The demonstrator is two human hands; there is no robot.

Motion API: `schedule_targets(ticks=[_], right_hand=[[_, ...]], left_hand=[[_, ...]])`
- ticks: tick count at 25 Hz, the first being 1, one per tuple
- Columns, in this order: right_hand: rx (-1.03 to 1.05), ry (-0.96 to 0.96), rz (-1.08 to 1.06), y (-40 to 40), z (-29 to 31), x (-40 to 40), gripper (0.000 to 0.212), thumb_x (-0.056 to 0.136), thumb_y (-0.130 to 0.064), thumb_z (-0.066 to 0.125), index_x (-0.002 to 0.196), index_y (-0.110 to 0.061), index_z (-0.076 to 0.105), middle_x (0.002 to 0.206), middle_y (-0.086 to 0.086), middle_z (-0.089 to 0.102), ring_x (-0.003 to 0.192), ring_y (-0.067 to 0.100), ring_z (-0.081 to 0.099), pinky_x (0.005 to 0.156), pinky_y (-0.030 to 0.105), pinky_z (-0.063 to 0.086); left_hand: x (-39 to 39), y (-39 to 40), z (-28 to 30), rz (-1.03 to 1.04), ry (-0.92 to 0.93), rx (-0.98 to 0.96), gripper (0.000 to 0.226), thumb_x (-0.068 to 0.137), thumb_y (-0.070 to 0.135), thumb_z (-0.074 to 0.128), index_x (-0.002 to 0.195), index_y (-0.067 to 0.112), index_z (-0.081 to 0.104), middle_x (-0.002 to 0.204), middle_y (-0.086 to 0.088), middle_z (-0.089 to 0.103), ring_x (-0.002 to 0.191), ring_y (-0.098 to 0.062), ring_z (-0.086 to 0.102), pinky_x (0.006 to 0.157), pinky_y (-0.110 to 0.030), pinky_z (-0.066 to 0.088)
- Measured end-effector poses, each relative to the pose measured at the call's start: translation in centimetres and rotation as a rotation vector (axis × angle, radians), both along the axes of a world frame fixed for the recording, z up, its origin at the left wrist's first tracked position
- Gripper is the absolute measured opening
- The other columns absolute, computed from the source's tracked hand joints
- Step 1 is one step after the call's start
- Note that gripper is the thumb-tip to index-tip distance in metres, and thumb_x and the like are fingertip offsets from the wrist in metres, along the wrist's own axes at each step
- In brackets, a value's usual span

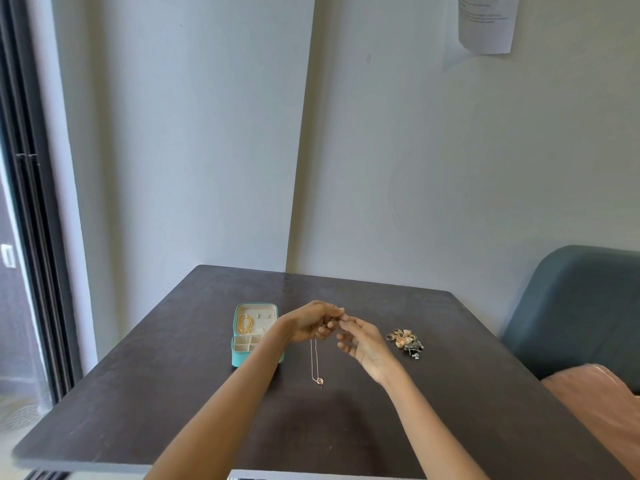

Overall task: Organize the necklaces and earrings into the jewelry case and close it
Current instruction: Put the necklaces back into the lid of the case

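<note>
Both hands are raised over the middle of the dark table [450, 410], fingertips meeting. Left hand [311, 323] has its fingers curled, pinching the top of a thin rose-gold necklace [314, 362]; the chain hangs straight down from it w/ a small round pendant [319, 381] at the bottom, at or just above the table surface, can't tell which. Right hand [363, 344] is palm-up, thumb and index tip pinched at the same top end of the chain, right against the left fingertips; its other fingers are loosely spread and curled, holding nothing.

Teal jewelry case [256, 334] lies open toward the table's left side, approx halfway between the far and near edges, partly behind the left wrist. Its lid lies flat on the far side, cream lining up, w/ gold chains [245, 323] lying on the lid's left part and a few tiny studs beside them, too small to tell apart. The near half has cream compartments; contents unclear.

A small pile of mixed jewelry [406, 340], gold and silver-dark pieces, sits on the table right of the right hand, near but not touching.

Beyond the table's right edge: a blue-grey chair [581, 306] and pink fabric [602, 403]. A paper sheet [486, 22] hangs on the wall.
</note>
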State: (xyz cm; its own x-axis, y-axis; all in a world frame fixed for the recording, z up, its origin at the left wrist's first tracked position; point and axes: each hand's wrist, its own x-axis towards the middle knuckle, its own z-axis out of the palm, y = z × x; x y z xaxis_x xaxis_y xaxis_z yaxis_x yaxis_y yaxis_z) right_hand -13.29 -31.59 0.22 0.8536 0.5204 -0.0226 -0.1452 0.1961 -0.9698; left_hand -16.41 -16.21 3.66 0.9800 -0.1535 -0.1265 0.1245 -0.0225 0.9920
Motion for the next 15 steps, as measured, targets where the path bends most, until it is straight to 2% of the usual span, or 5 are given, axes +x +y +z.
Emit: schedule_targets(ticks=[3,8,11,15], right_hand=[[-0.041,-0.037,-0.069,0.2,0.2,0.3,0.009,0.087,-0.017,0.066,0.09,-0.009,0.069,0.076,0.001,0.062,0.069,0.009,0.056,0.063,0.021,0.049],[0.076,0.019,-0.188,0.6,1.2,0.3,0.01,0.088,-0.011,0.058,0.081,-0.011,0.065,0.074,0.003,0.062,0.067,0.011,0.056,0.06,0.022,0.048],[0.153,0.051,-0.182,0.7,1.8,0.0,0.014,0.089,-0.009,0.052,0.08,-0.009,0.062,0.068,0.004,0.065,0.065,0.014,0.058,0.063,0.024,0.046],[0.236,0.15,-0.205,0.6,2.2,0.0,0.016,0.09,-0.006,0.05,0.075,-0.011,0.055,0.054,-0.002,0.053,0.057,0.013,0.052,0.061,0.025,0.045]], left_hand=[[0.1,-0.2,0.5,-0.019,-0.014,0.012,0.027,0.099,0.023,0.043,0.082,0.012,0.06,0.053,0.004,0.038,0.044,-0.006,0.032,0.044,-0.015,0.029],[-0.2,-0.4,0.5,0.035,-0.055,-0.044,0.024,0.097,0.022,0.049,0.081,0.012,0.064,0.06,0.002,0.05,0.056,-0.009,0.048,0.059,-0.02,0.046],[-0.4,-0.8,0.3,0.035,-0.063,-0.093,0.025,0.096,0.024,0.048,0.079,0.014,0.064,0.059,0.004,0.049,0.055,-0.007,0.046,0.061,-0.019,0.04],[-0.3,-1.1,0.4,0.111,-0.024,-0.137,0.027,0.098,0.025,0.044,0.076,0.016,0.057,0.053,0.005,0.047,0.05,-0.007,0.047,0.061,-0.022,0.033]])
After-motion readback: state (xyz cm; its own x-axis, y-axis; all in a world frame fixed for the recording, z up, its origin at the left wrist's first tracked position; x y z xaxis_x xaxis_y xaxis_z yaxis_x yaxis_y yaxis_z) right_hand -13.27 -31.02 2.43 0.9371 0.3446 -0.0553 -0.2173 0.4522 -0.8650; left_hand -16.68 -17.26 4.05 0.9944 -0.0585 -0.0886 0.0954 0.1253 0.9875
